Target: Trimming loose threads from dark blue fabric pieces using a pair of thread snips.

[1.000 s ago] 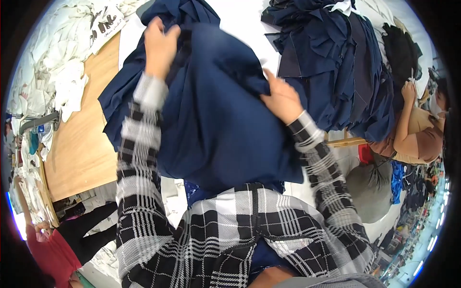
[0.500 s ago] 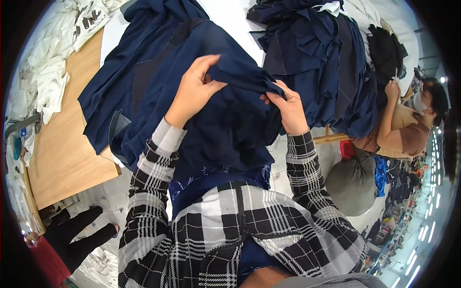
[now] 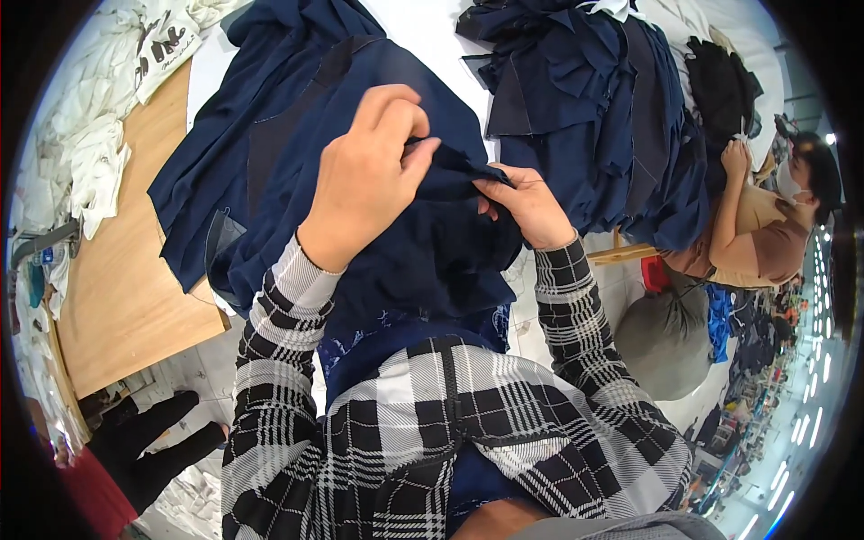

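Note:
A large navy garment [image 3: 297,171] with darker inset panels and raw seams lies over the table edge and hangs down before me. Between finger and thumb, my right hand [image 3: 535,209] pinches a folded edge of this cloth. My left hand [image 3: 364,180] hovers over the garment's middle with its fingers curled and the thumb near them. A dark bit shows inside that grip, but whether it is cloth or a small tool I cannot tell. The cloth under the left hand is partly hidden by it.
A heap of navy garments [image 3: 576,117] lies to the right, with a black cloth [image 3: 720,85] beyond. White cloth [image 3: 99,171] lies left on the wooden tabletop [image 3: 135,297]. A person [image 3: 756,216] works at right; another's dark-trousered legs [image 3: 153,441] show lower left. A grey sack [image 3: 661,346] stands right.
My left hand has turned and curled its fingers more, coming off the stretched cloth edge. My right hand has shifted slightly left and down, still pinching the garment.

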{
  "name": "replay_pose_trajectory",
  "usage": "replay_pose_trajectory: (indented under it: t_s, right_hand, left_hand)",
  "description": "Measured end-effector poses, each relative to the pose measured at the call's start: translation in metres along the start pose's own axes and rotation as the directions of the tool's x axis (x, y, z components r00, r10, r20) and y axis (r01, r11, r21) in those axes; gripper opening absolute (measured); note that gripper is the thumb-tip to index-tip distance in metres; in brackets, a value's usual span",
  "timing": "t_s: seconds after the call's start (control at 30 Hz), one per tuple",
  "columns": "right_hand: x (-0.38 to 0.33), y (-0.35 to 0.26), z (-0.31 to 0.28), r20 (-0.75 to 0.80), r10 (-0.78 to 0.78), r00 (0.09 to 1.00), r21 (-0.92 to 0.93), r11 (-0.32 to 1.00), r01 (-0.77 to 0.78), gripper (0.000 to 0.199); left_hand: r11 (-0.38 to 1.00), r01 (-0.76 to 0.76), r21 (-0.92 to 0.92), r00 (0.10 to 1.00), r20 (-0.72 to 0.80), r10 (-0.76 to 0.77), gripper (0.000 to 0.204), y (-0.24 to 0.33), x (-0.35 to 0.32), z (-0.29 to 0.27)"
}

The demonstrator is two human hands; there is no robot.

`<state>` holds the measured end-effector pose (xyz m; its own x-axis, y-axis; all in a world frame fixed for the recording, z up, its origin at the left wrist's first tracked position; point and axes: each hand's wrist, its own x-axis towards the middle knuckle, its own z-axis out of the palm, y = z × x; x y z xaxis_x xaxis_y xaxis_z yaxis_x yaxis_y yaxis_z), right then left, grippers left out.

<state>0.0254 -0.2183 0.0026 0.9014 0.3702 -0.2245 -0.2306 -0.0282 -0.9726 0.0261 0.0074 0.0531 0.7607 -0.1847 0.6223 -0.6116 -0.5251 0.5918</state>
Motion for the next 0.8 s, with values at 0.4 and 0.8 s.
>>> replay_pose_trajectory:
  t_s: [0.4,0.8]
  right_hand:
    - [-0.017,0.007,0.008,-0.219,-0.656,0.723,-0.871,0.465,0.158,0.046]
    - [-0.038,0.006,0.031,-0.371,-0.12,0.921,0.198,0.958,0.205,0.01]
  left_hand:
    - [0.82,0.426,-0.382,0.836,0.513,-0.195,0.016,-0.01,-0.001,0.045]
    - [0.409,0.792,-0.453,0.577,0.774,-0.26,0.015,-0.001,0.005,0.027]
